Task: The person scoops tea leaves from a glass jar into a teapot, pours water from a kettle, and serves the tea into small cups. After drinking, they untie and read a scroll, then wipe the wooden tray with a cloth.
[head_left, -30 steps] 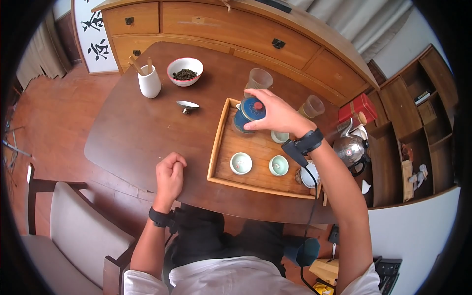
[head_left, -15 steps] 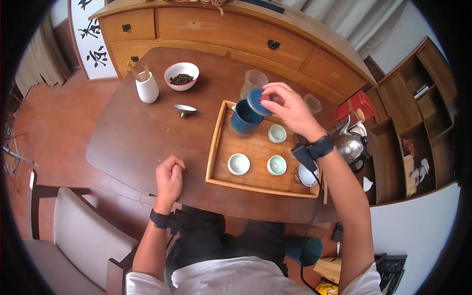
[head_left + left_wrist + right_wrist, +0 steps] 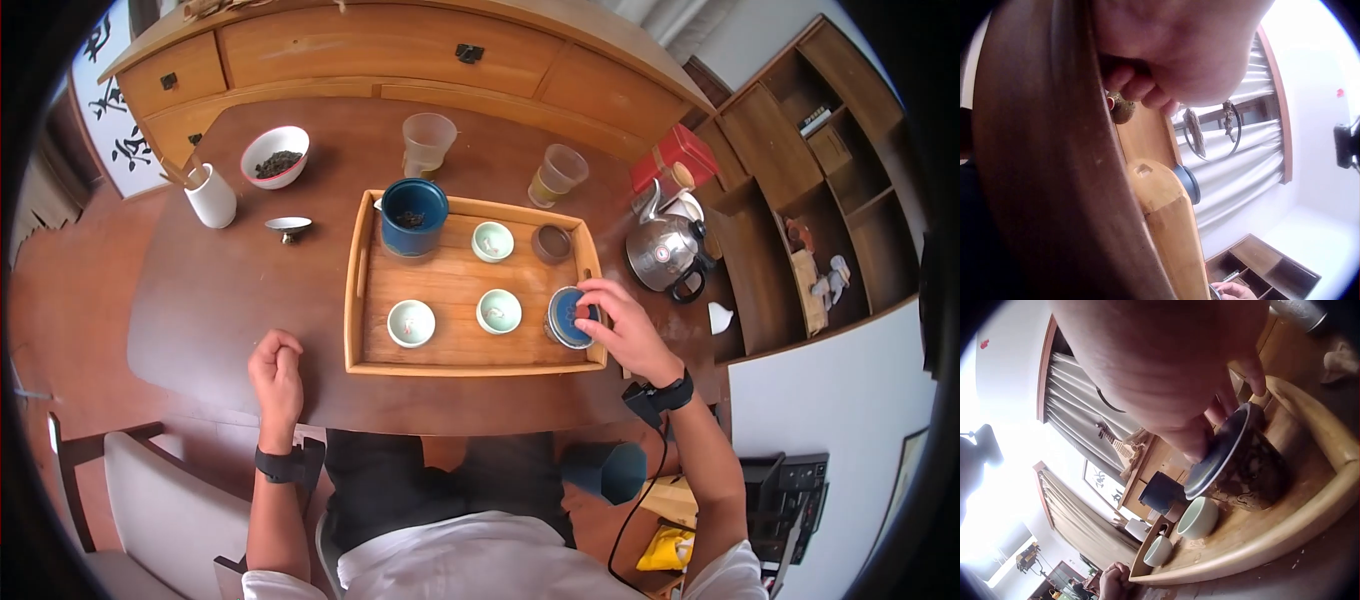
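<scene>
My right hand (image 3: 632, 330) pinches the red knob of a blue lid (image 3: 566, 318) at the front right of the wooden tray (image 3: 480, 366). In the right wrist view the lid lies over the mouth of a dark patterned cup (image 3: 1254, 478). At the tray's back left stands the blue teapot (image 3: 412, 236), uncovered, with dark tea leaves inside. Three pale green cups, one a front-left cup (image 3: 411, 324), and a small brown cup (image 3: 551, 243) share the tray. My left hand (image 3: 276, 375) rests near the table's front edge, loosely curled and holding nothing.
A steel kettle (image 3: 664, 250) and a red tin (image 3: 676, 160) stand right of the tray. Behind it are two clear cups, one a left glass (image 3: 428, 145). A bowl of tea leaves (image 3: 275, 158), a white tool holder (image 3: 211, 198) and a small strainer (image 3: 288, 226) are at left.
My right hand has lifted the blue lid off the teapot and carried it right and toward me, onto the cup at the tray's front right. The head view has shifted; my left hand stays resting.
</scene>
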`<state>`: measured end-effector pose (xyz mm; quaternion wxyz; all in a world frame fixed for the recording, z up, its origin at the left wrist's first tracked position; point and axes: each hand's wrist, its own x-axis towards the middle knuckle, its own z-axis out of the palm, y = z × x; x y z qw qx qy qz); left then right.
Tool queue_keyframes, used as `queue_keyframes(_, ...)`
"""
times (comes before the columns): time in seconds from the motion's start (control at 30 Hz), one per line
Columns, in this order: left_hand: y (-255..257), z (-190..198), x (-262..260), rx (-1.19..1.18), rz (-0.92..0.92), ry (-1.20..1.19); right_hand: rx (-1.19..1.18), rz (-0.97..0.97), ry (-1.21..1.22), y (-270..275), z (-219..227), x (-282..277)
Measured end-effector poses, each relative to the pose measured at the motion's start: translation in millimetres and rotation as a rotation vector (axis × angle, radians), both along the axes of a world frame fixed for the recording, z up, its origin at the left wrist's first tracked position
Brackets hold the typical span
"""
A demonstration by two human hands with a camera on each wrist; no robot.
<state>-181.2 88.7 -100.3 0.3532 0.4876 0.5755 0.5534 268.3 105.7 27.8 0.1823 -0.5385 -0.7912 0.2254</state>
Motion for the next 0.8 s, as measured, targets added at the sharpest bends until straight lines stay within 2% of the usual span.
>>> queue_keyframes(0.17,0,2,1,0.001,0.015,0.079,0.005,-0.04,0.019,-6,-3,1)
queue_keyframes(0.27,-1,4,1,0.002,0.023,0.073,0.094,0.004,0.005,-6,-5,4)
queue_keyframes(0.37,0,-1,1,0.01,0.018,0.05,0.279,-0.097,0.079,-6,19,26)
queue_keyframes(0.43,1,-6,-1,0.024,0.022,0.086,0.27,-0.419,0.431,-6,23,65)
queue_keyframes(0.47,0,0,0,-0.017,0.008,0.051,0.329,-0.486,0.595,-4,29,83)
queue_keyframes(0.5,0,0,1,-0.018,0.009,0.045,0.514,-0.576,0.471,1,29,109)
queue_keyframes(0.57,1,0,0,-0.019,0.013,0.037,0.67,-0.77,-0.025,3,29,150)
queue_keyframes(0.63,1,-1,0,-0.003,0.023,0.076,0.578,-0.795,-0.158,9,-10,203)
queue_keyframes(0.67,1,-1,0,0.005,0.029,0.098,0.363,-0.796,0.029,10,-19,211)
queue_keyframes(0.7,2,-1,0,0.011,0.022,0.097,0.31,-0.724,0.372,15,-34,212)
queue_keyframes(0.77,0,3,2,0.019,0.015,0.103,0.299,-0.725,0.425,20,-44,214)
queue_keyframes(0.8,0,3,2,-0.012,0.009,0.079,0.241,-0.759,0.562,21,-45,212)
